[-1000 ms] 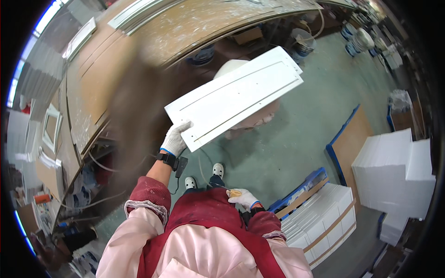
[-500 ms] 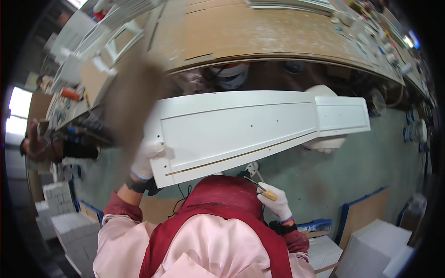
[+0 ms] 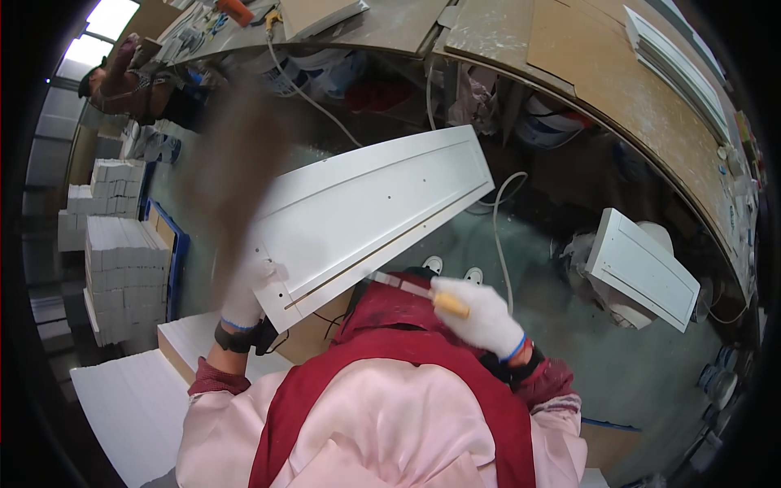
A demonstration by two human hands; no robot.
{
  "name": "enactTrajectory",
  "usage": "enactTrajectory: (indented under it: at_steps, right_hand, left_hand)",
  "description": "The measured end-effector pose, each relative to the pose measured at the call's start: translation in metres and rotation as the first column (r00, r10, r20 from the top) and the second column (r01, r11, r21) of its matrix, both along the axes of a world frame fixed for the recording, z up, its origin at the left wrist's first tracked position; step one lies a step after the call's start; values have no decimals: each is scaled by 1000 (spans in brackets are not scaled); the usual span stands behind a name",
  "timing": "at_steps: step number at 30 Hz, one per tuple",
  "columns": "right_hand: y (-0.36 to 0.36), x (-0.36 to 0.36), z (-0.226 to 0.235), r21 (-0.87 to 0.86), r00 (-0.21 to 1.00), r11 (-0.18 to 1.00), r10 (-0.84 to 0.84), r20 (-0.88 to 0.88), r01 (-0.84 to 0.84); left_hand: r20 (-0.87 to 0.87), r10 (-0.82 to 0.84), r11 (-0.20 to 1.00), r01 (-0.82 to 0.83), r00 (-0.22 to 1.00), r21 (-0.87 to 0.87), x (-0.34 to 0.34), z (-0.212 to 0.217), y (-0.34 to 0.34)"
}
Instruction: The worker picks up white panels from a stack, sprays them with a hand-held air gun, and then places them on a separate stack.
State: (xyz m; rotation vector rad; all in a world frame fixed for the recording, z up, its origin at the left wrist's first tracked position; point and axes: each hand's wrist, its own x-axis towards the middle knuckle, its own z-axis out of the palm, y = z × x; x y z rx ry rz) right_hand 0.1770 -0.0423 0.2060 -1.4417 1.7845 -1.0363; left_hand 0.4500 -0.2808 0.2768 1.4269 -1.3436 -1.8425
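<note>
My left hand (image 3: pixel 242 301), in a white glove, grips the near left end of a long white panel (image 3: pixel 358 211). The panel is tilted, its far end up to the right; it has a recessed face, a narrow slot along the near edge and small holes. A brown blur hides part of its left end and of that hand. My right hand (image 3: pixel 480 313), also gloved, is closed round the yellow handle of a bladed hand tool (image 3: pixel 451 304). Its flat metal blade points left, just short of the panel's near edge in the picture.
A smaller white panel (image 3: pixel 643 268) rests on a round pale support at the right. Beyond runs a long workbench (image 3: pixel 488 37) with buckets (image 3: pixel 549 126) beneath and a pale hose (image 3: pixel 500 236) on the floor. Stacked white boards (image 3: pixel 126 276) stand left; another person (image 3: pixel 146 93) is far left.
I have turned left with the long panel, moving it away from the smaller panel, which now shows apart at the right. My right hand has risen with the tool toward the panel.
</note>
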Motion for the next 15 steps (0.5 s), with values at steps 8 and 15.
enactTrajectory:
  at_steps: [8,15]
  right_hand:
    - [-41,-66,-84,583,983,802,-179,33,127]
    - [-46,-58,-114,557,990,830,-79,116,0]
  left_hand:
    - [80,93,995,-96,992,25,18,-10,32]
    - [153,182,980,-192,971,54,10,-13,56]
